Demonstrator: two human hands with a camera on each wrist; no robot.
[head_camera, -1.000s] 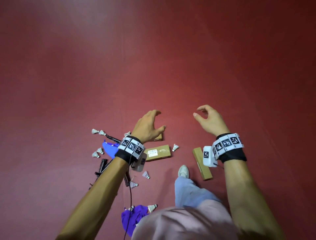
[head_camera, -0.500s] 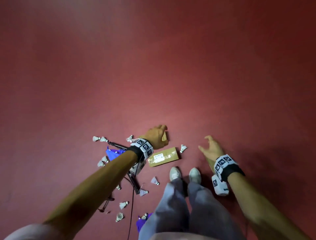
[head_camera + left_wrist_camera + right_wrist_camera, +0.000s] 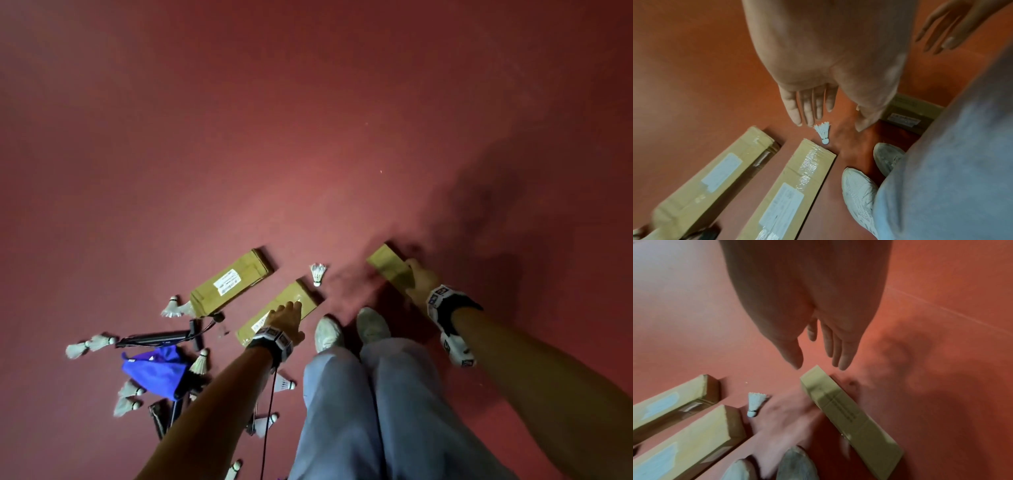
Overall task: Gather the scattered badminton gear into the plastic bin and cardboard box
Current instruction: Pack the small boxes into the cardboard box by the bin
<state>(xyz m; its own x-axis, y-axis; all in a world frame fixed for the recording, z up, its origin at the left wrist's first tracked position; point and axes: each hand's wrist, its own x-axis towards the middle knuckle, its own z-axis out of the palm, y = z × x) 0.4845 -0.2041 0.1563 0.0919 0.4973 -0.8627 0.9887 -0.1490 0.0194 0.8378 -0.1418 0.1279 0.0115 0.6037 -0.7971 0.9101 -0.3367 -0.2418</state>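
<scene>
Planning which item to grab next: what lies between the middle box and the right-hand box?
One shuttlecock on bare red floor, seen in all views.

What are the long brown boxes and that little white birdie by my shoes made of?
The boxes look like plain matte brown cardboard, with shiny clear tape and white paper labels. The birdie seems to have white feathers, judging by its spiky edge, and a rounded white tip, maybe cork or foam.

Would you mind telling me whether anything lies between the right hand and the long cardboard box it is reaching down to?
Nothing visible does. The right hand hangs open just above the box, fingers straight, with only bare red floor around. The nearest shuttlecock lies off to the side.
</scene>
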